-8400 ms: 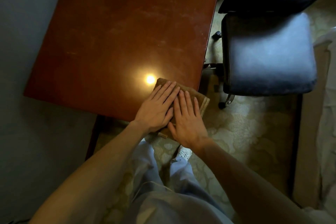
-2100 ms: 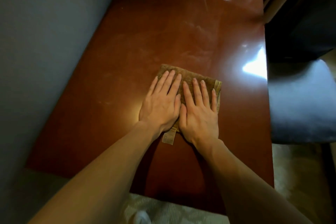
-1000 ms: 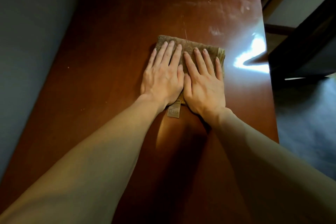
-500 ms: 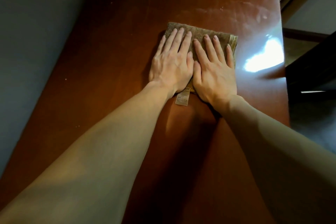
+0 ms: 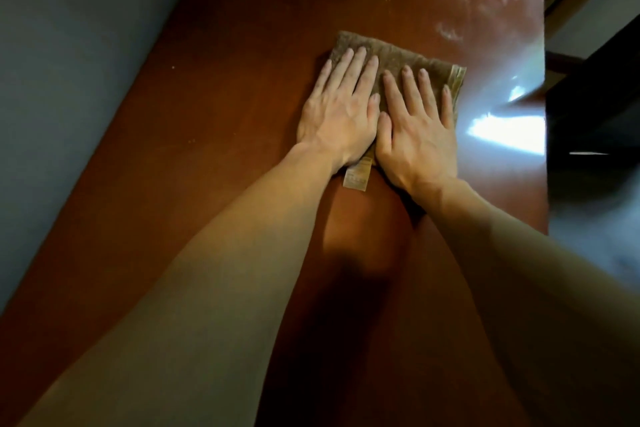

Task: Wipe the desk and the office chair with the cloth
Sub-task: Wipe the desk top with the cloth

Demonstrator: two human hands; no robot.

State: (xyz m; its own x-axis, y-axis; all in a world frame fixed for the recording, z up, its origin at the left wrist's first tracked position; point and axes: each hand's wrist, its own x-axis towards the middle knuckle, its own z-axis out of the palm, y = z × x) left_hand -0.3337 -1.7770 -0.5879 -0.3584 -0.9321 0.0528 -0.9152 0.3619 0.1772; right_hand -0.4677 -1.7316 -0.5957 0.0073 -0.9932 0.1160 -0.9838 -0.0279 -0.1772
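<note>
The left hand and right hand lie side by side on the folded brown cloth, fingers straight and pressing down, gripping nothing. The cloth sits on the reddish-brown desk, and a label pokes out from the cloth's near edge.

The desk looks part-wiped. Pale smears show beyond the cloth and to its right, and a few specks lie to its left. The wood nearer than the cloth looks unmarked (though the arms' shadow hides much of it).

By my reckoning the office chair remains to be done. A blurred grey-blue patch right of the cloth, past the desk edge, may be its seat.

A bright glare lies on the polish just right of the cloth, and a grey wall runs along to the cloth's left.
</note>
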